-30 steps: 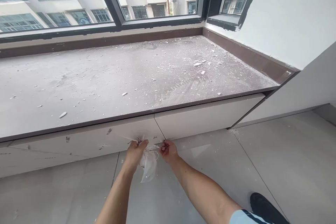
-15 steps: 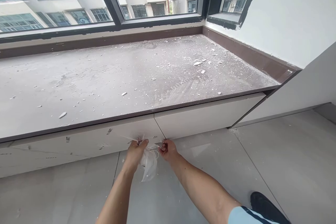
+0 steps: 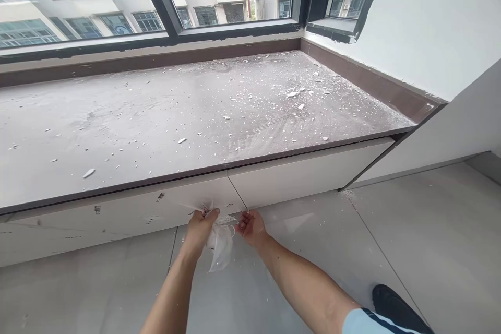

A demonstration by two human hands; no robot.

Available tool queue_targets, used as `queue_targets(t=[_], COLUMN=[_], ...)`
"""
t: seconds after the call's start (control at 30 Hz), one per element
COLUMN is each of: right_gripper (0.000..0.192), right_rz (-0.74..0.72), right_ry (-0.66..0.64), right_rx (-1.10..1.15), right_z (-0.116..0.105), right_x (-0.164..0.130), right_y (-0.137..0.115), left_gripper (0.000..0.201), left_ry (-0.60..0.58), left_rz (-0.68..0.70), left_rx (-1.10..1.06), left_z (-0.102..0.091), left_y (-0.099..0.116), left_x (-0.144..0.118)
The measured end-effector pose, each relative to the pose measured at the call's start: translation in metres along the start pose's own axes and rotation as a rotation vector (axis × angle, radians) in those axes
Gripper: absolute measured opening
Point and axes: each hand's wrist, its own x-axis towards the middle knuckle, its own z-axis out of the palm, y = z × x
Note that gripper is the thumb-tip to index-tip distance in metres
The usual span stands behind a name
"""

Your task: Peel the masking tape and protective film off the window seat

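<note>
My left hand [image 3: 200,228] grips a crumpled wad of clear protective film [image 3: 221,242] that hangs from the lower edge of a white drawer front [image 3: 129,210] under the window seat. My right hand [image 3: 250,226] is close beside it, at the bottom of the seam between this drawer front and the right drawer front [image 3: 309,173], fingers curled at the film's edge. Whether the right fingers pinch film is unclear.
The brown window-seat top [image 3: 164,115] is covered in dust and white plaster flakes. Dark-framed windows [image 3: 172,15] run behind it. A white wall panel [image 3: 450,135] stands at right. Grey floor tiles [image 3: 410,240] lie below, with my dark shoe [image 3: 395,305] at bottom right.
The view has shifted slightly. My right hand's fingers have loosened a little at the film's edge; my left hand keeps its hold on the wad.
</note>
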Motion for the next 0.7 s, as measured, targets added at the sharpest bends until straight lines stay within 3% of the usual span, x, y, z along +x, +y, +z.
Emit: queue_targets(t=[0.17, 0.3, 0.5, 0.7], right_gripper=[0.007, 0.014, 0.018, 0.019], right_rz=[0.011, 0.002, -0.021, -0.069], right_ry=[0.052, 0.128, 0.313, 0.317], right_rx=[0.004, -0.033, -0.102, -0.076], right_z=[0.009, 0.016, 0.021, 0.025], right_x=[0.006, 0.011, 0.01, 0.01], right_y=[-0.002, -0.002, 0.004, 0.016], left_gripper=[0.034, 0.04, 0.04, 0.038], left_ry=[-0.01, -0.021, -0.006, -0.004], left_rz=[0.017, 0.007, 0.016, -0.004], left_rx=[-0.002, 0.01, 0.019, 0.063], left_z=[0.0, 0.0, -0.001, -0.002], left_y=[0.001, -0.003, -0.005, 0.0], left_x=[-0.001, 0.003, 0.006, 0.002])
